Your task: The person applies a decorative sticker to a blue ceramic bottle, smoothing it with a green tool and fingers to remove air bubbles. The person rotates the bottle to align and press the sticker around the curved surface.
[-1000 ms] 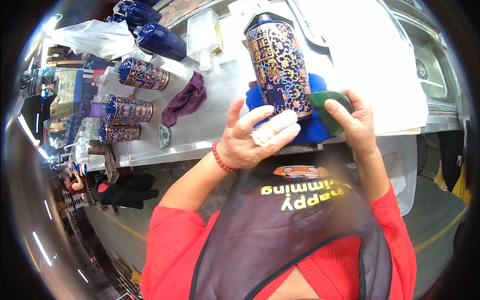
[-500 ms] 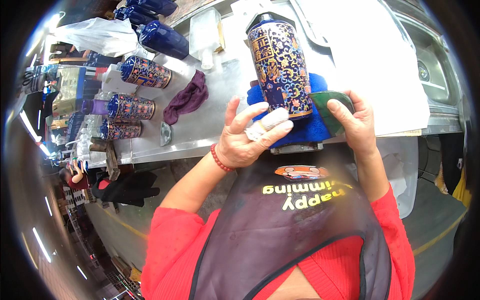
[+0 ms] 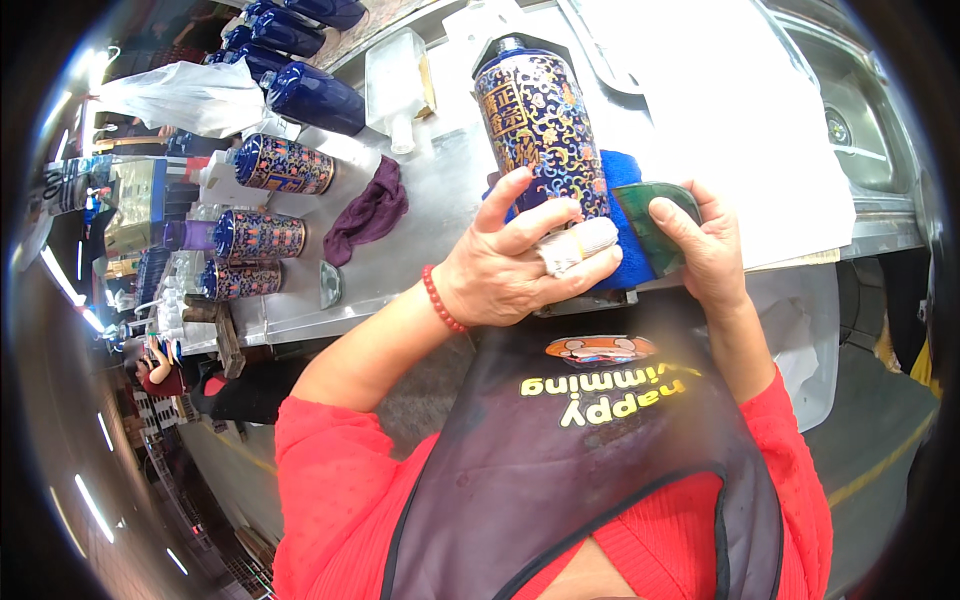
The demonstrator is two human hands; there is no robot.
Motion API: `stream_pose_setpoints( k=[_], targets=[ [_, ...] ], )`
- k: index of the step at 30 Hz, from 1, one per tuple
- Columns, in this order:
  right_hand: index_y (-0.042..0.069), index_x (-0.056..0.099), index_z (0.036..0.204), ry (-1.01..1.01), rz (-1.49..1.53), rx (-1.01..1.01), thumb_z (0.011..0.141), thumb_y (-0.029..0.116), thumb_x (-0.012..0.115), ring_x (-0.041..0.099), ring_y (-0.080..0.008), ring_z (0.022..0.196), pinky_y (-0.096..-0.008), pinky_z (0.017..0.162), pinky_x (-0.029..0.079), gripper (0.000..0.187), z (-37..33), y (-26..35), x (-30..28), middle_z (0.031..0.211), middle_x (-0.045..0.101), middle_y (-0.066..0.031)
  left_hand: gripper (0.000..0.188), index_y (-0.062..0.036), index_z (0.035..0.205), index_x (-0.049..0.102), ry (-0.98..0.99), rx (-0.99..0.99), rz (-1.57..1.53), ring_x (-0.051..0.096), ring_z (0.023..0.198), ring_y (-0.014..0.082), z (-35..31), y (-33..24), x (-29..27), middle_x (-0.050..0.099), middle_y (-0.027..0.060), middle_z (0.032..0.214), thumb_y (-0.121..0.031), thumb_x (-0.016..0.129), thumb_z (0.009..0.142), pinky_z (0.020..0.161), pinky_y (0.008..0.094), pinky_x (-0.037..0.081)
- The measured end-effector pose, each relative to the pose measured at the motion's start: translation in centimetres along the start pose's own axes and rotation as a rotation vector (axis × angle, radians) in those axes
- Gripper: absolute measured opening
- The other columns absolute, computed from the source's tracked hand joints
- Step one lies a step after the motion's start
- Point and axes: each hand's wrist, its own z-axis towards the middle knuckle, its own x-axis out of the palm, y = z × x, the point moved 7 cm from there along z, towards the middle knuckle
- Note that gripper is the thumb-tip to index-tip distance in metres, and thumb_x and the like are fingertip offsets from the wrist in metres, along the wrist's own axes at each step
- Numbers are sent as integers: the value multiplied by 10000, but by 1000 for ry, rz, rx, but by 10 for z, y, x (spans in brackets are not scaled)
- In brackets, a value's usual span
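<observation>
A big patterned bottle [image 3: 565,125] is near the top middle of the worktop [image 3: 440,150], with its neck at 12 o'clock. Going round from it, a white sheet [image 3: 740,130] fills 3 o'clock, with a metal sink [image 3: 870,175] past it. A blue cloth [image 3: 622,240] pokes out at 4 to 5 o'clock. At 8 o'clock are a crumpled purple cloth [image 3: 368,212] and a small clear piece [image 3: 330,285]. Near 10 o'clock is a clear box [image 3: 395,80]. A thin white bag [image 3: 185,98] is far off at 9 o'clock.

The left hand [image 3: 520,255] is at 6 o'clock and hides the bottle's bottom end. Its fingers are spread a bit, and I can't tell if they grip the bottle. Two have white wraps. The right hand [image 3: 712,240], at 4 o'clock, pinches a dark green flat piece [image 3: 655,225] between thumb and fingers.

I count one big patterned bottle, three more small-looking bottles [image 3: 285,165] with patterns between 8 and 9 o'clock, two cloths, one box and one bag. There are at least four plain blue bottles [image 3: 315,97] from 9 to 10 o'clock; some hide others.
</observation>
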Motion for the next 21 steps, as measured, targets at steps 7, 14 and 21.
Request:
stream_pose_setpoints(
  k=[7,14,21],
  targets=[
    [28,686,1050,0,-7,-19,972,100,721,630,-41,816,-204,731,526,111,-1,8,-1,935,715,-3,717,-159,1410,551,-184,-315,-279,551,1327,400,2,21,7,660,124,1345,-124,853,761,1196,591,276],
    [25,680,1049,81,-174,-31,970,111,729,621,-38,809,-196,711,513,127,-2,10,8,930,706,3,516,-152,1349,618,-328,-503,-299,513,1361,421,-39,13,6,648,178,1373,-182,795,866,1237,584,137],
    [24,682,1063,35,-38,-30,969,92,724,641,-50,823,-210,728,531,124,-1,6,1,945,720,-15,346,-285,1187,761,-259,-412,-60,481,1363,326,-34,-1,3,698,72,1315,-156,742,866,1246,560,147]
  ],
)
